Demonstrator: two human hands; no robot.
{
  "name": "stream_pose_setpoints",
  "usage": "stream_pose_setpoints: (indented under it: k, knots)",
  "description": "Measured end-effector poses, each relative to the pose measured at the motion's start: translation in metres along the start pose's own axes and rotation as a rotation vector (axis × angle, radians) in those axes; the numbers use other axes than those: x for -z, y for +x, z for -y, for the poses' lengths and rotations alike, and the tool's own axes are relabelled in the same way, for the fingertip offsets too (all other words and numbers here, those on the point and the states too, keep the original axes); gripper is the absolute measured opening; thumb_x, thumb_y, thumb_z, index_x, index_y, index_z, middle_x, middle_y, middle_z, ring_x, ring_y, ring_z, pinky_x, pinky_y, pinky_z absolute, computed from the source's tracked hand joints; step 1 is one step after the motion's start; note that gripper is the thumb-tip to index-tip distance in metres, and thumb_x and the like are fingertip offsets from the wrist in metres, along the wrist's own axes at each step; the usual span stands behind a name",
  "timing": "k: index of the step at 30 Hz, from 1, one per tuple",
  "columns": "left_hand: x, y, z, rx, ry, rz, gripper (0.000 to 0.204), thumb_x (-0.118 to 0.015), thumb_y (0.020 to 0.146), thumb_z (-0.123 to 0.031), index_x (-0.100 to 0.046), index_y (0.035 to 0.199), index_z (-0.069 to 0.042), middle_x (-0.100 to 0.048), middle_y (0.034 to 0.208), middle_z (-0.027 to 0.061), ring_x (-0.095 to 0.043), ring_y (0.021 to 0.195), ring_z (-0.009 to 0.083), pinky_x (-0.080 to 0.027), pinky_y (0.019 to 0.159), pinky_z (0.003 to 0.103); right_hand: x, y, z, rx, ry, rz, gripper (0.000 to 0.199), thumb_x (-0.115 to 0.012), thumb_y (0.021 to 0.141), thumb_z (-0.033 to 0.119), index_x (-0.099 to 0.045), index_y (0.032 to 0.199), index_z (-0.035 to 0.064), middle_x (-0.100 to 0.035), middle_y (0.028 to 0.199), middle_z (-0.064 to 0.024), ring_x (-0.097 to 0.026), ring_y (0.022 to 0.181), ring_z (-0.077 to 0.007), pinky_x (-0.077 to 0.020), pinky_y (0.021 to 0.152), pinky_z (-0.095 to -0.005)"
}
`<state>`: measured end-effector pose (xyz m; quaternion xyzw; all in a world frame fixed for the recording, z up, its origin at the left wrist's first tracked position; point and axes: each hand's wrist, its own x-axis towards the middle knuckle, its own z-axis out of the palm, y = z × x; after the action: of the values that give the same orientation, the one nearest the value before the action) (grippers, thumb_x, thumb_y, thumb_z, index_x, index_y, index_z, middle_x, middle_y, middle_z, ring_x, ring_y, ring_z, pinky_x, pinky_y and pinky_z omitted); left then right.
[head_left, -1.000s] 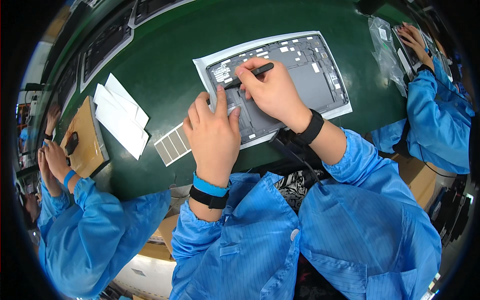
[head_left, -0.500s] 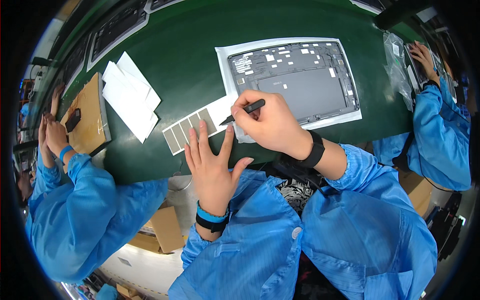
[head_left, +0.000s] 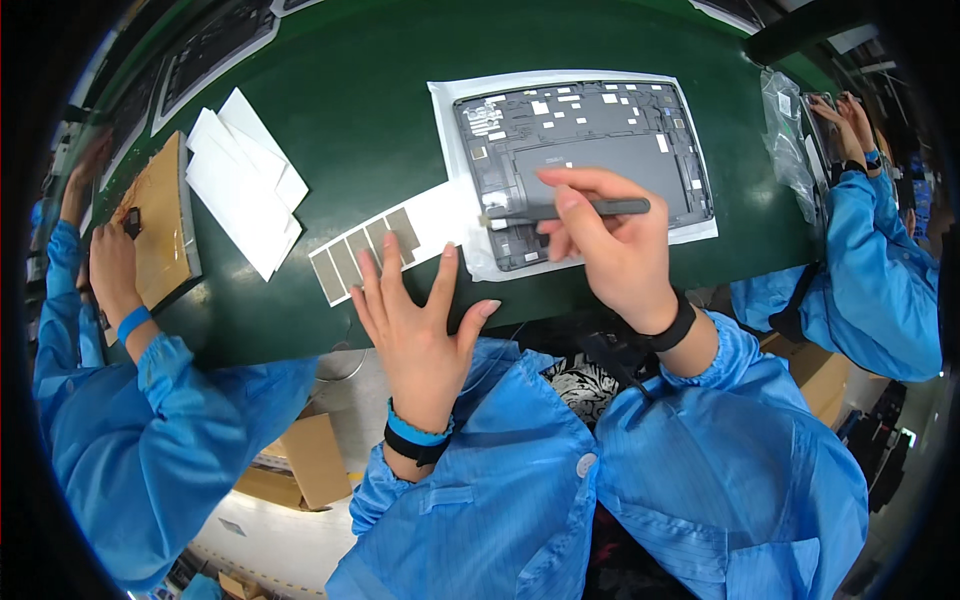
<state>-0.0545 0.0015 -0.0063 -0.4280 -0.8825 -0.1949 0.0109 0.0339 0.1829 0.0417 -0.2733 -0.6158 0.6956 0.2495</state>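
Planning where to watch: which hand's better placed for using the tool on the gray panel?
Probably the right hand: it holds the dark tool over the gray panel. The left hand, empty, is spread at the white strip.

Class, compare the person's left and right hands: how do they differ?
The left hand lies spread over the grey-patched strip; the right hand grips a dark pen-like tool. The left hand wears blue and black wristbands; the right hand, one black wristband. Both are bare.
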Motion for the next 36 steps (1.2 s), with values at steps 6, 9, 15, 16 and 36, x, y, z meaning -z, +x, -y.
stream_pose_setpoints:
  k: [6, 9, 15, 16, 36]
  knots:
    - [-0.004, 0.004, -0.021, -0.075, -0.154, -0.023, 0.054, -0.068, 0.087, -0.024, -0.055, 0.137, -0.009, -0.046, 0.145, 0.0146, -0.038, 0.138, 0.0374, -0.022, 0.113, 0.059, 0.019, -0.008, -0.025, -0.075, -0.038, -0.041, 0.02, -0.059, 0.095, 0.006, -0.067, 0.11, -0.0049, -0.067, 0.081, -0.0075, -0.062, 0.065, -0.0095, -0.0507, 0.06, -0.0227]
    - [-0.011, 0.007, -0.024, -0.099, -0.122, -0.016, 0.048, -0.067, 0.088, -0.022, -0.059, 0.132, -0.007, -0.049, 0.143, 0.0138, -0.041, 0.135, 0.0359, -0.024, 0.113, 0.057, 0.013, -0.005, -0.027, -0.052, 0.011, -0.024, 0.019, -0.06, 0.094, 0.005, -0.067, 0.108, -0.0061, -0.067, 0.086, -0.0079, -0.062, 0.067, -0.0092, -0.0495, 0.059, -0.0222]
    - [-0.011, 0.008, -0.026, -0.105, -0.096, -0.023, 0.041, -0.068, 0.087, -0.02, -0.064, 0.126, -0.008, -0.048, 0.143, 0.0152, -0.041, 0.134, 0.0368, -0.025, 0.111, 0.059, 0.017, -0.002, -0.029, -0.059, 0.044, -0.005, 0.018, -0.06, 0.094, 0.004, -0.066, 0.107, -0.0062, -0.067, 0.084, -0.0069, -0.061, 0.067, -0.0084, -0.0495, 0.059, -0.0218]
    - [-0.01, 0.009, -0.026, -0.096, -0.094, -0.021, 0.04, -0.066, 0.088, -0.019, -0.064, 0.126, -0.008, -0.048, 0.143, 0.0146, -0.042, 0.134, 0.0365, -0.025, 0.112, 0.057, 0.016, -0.001, -0.029, -0.06, 0.043, -0.008, 0.018, -0.06, 0.094, 0.004, -0.066, 0.107, -0.0062, -0.067, 0.084, -0.0069, -0.061, 0.067, -0.0084, -0.0495, 0.059, -0.0218]
    - [0.002, 0.021, -0.045, -0.08, 0.169, 0.037, 0.065, -0.072, 0.082, -0.042, -0.055, 0.137, -0.013, -0.038, 0.146, 0.0236, -0.035, 0.134, 0.045, -0.032, 0.107, 0.055, 0.016, -0.008, -0.029, 0.063, 0.074, -0.171, 0.017, -0.061, 0.095, 0.009, -0.067, 0.099, -0.0055, -0.069, 0.081, -0.0087, -0.063, 0.067, -0.01, -0.0516, 0.06, -0.0243]
